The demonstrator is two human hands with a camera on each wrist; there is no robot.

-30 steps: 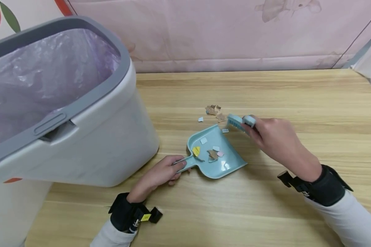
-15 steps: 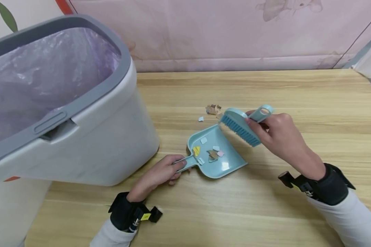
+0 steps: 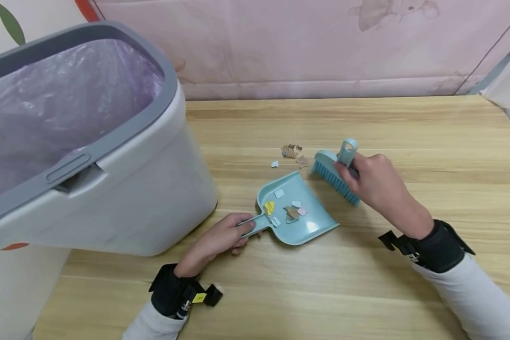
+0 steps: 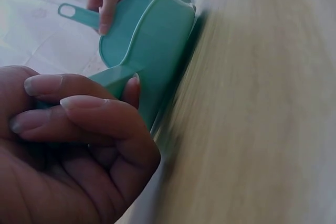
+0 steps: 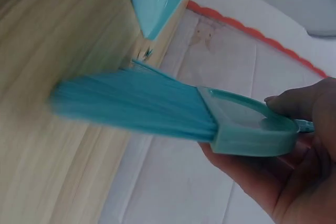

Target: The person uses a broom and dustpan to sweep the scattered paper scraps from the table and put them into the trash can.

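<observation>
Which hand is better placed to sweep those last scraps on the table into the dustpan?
Probably the right hand: it grips the brush, which sits just beside the loose scraps beyond the dustpan. The left hand is busy gripping the dustpan's handle.

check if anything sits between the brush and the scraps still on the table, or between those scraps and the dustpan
Nothing visible does. The brush in the right hand sits just right of the loose scraps, with bare table between them. From the scraps to the open edge of the dustpan, held by the left hand, only bare wood shows.
</observation>
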